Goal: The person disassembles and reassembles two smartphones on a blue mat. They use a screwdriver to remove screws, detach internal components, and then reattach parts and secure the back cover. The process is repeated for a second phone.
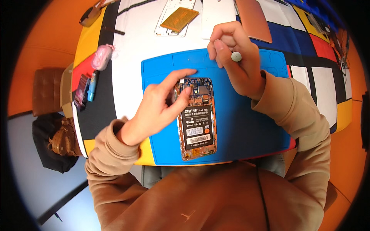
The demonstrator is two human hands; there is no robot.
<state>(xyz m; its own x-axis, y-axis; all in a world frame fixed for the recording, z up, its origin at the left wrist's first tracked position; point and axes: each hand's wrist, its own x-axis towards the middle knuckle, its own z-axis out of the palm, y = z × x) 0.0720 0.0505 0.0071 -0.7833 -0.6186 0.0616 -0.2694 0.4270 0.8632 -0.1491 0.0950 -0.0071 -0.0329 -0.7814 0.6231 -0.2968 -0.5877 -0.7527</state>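
An opened smartphone [197, 127] lies upright on a blue work mat [246, 127], its circuit board [200, 86] at the far end and a black battery below. My left hand [162, 101] is at the phone's upper left, fingers apart. Its thumb tip is over the circuit board, and the index finger stretches past the top edge. Raised above the mat's far right, my right hand [241, 61] has its fingers curled around a slim tool. Only the tool's round pale end [236, 56] shows; its tip is hidden.
Beyond the mat lie a white phone frame [160, 29] with a gold-brown plate [179, 20] on it, a white panel [217, 17] and a copper-coloured panel [254, 19]. At left are a pink pouch [103, 57] and a blue marker [92, 85]. Cables [341, 52] clutter the far right.
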